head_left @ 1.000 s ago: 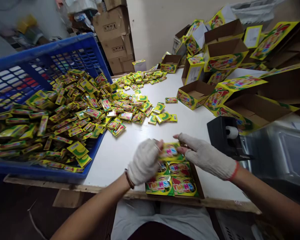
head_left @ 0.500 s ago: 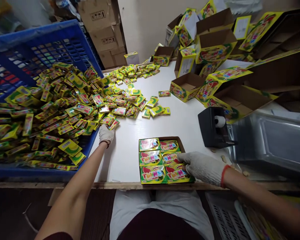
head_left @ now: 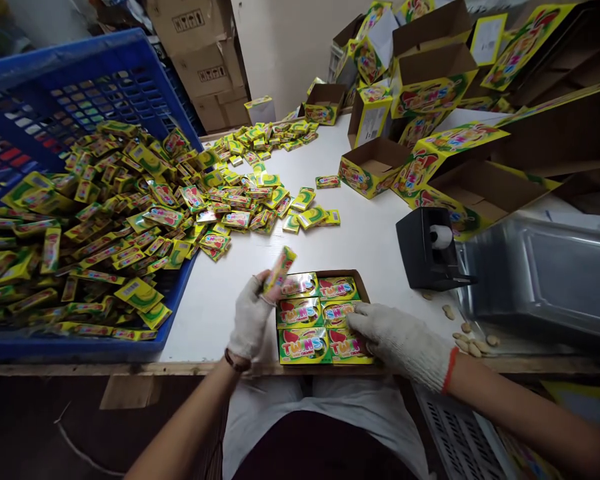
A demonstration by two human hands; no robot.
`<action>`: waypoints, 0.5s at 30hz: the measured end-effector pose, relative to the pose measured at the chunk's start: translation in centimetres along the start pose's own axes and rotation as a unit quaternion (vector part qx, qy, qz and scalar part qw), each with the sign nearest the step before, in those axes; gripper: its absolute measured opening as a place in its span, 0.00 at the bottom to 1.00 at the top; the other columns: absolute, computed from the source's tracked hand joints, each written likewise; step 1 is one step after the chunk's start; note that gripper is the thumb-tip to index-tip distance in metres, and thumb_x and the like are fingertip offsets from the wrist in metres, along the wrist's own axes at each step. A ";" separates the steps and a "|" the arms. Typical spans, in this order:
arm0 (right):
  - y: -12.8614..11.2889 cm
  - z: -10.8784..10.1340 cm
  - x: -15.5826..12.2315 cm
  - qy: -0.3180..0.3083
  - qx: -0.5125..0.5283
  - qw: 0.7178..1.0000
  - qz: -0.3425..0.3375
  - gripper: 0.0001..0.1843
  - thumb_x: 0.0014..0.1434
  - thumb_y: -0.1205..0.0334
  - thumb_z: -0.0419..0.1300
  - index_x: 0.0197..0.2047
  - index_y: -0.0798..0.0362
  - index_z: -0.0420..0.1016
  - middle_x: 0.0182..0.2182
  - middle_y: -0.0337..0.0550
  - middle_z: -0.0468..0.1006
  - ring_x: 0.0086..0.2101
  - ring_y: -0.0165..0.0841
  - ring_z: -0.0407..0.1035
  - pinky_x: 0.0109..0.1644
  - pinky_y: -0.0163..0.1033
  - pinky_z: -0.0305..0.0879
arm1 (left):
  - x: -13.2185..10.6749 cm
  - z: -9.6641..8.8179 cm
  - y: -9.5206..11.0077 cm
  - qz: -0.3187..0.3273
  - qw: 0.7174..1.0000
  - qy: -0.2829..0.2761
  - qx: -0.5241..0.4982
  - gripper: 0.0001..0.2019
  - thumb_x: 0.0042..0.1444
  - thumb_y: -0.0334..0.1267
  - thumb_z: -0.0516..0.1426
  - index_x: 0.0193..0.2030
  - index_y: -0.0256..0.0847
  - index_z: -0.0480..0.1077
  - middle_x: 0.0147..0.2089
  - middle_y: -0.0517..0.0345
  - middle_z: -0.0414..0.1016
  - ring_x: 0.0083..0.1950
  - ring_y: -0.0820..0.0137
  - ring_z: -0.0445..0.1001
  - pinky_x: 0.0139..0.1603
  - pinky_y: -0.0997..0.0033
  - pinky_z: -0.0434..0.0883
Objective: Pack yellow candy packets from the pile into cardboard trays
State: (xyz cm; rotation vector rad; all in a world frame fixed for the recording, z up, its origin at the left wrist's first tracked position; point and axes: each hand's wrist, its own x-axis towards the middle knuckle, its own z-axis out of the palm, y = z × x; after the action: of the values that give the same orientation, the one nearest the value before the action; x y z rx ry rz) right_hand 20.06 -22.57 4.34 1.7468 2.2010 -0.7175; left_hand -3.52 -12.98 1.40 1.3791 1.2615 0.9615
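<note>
My left hand (head_left: 250,320), in a white knit glove, pinches a small yellow-green pack (head_left: 281,268) that stands tilted over the left edge of an open display box (head_left: 363,287). Inside that box lie bright TWINS packs (head_left: 300,312) in two columns; the middle right one (head_left: 336,313) is upside down. My right hand (head_left: 395,337), also gloved, is closed over the box's right side, with its fingertips on the middle right pack. Its thumb is partly hidden.
A blue crate (head_left: 145,73) full of loose packs (head_left: 135,233) stands at left, spilling onto the white table (head_left: 370,240). Empty display boxes (head_left: 375,167) crowd the back right. A black tape dispenser (head_left: 420,250), peanuts (head_left: 467,343) and a clear plastic container (head_left: 555,280) sit at right.
My left hand has come right from the crate's edge to the display box, now carrying a pack. My right hand stays nearly in place on the box.
</note>
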 end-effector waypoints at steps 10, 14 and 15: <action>-0.9 0.0 0.6 0.010 -0.035 0.999 -0.029 0.20 0.51 0.70 0.62 0.49 0.53 0.77 0.45 0.53 0.77 0.40 0.42 0.73 0.38 0.41 0.64 | -4.1 4.5 -1.8 0.044 0.994 -0.034 -0.091 0.33 0.53 0.52 0.65 0.62 0.38 0.65 0.59 0.44 0.72 0.59 0.57 0.73 0.60 0.58 0.72; -0.8 -0.3 1.3 -0.013 -0.048 0.998 -0.033 0.17 0.50 0.69 0.63 0.45 0.54 0.81 0.46 0.57 0.78 0.42 0.46 0.73 0.39 0.43 0.65 | -4.0 3.9 -1.4 0.102 0.994 -0.033 -0.003 0.32 0.55 0.51 0.64 0.63 0.39 0.65 0.57 0.45 0.71 0.60 0.58 0.73 0.61 0.59 0.72; -0.6 -0.6 1.2 -0.010 -0.026 0.999 -0.034 0.16 0.49 0.69 0.63 0.43 0.54 0.81 0.46 0.55 0.79 0.42 0.45 0.73 0.40 0.43 0.65 | -3.9 3.7 -1.0 0.120 0.992 -0.028 0.015 0.31 0.55 0.50 0.64 0.63 0.40 0.65 0.57 0.46 0.71 0.59 0.58 0.73 0.60 0.59 0.72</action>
State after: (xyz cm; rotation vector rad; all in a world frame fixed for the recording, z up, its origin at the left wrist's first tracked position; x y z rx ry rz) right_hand 19.28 -21.37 4.41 1.6399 2.2548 -0.6820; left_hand -0.70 -17.47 -0.07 1.5961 1.0885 1.0613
